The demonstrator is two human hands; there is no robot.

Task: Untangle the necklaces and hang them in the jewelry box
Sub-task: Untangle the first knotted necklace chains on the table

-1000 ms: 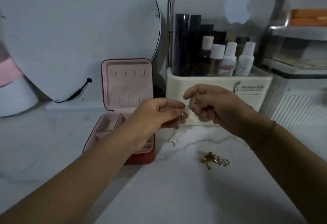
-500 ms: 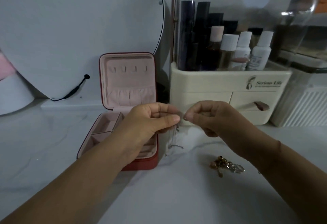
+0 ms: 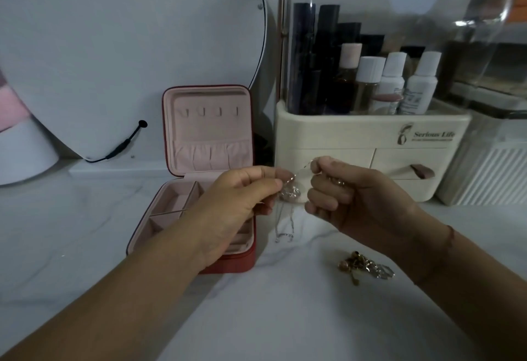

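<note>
Necklace: thin silver-coloured chain necklace (image 3: 288,191), bunched into a small knot in the air just right of the box's base. One strand slants up to the right, and two loops hang down with their ends touching the tabletop beside the box's right front corner.
Left hand: left hand (image 3: 239,198) hovers over the right part of the box's base. Its thumb and forefinger pinch the chain at the knot, and the other fingers are curled underneath.
Right hand: right hand (image 3: 353,198) is held right of the box, clear of it. Its fingers are curled in, and the thumb and forefinger tips grip the upper strand.
Box: red square jewelry box with pink lining (image 3: 228,265), open with its lid upright. A row of four small hooks (image 3: 209,111) sits near the lid's top above a gathered pocket, and the base is split into compartments.
Heap: tangled gold-coloured jewellery heap (image 3: 365,268) on the tabletop, right of the box's front and well apart from it.
Organiser: cream plastic cosmetics organiser with clear domed cover (image 3: 356,138), behind and right of the box, with bottles inside.
Mirror: large round mirror (image 3: 128,32), behind and left of the box.
Tabletop: white marble-patterned tabletop (image 3: 285,318), under the box.
</note>
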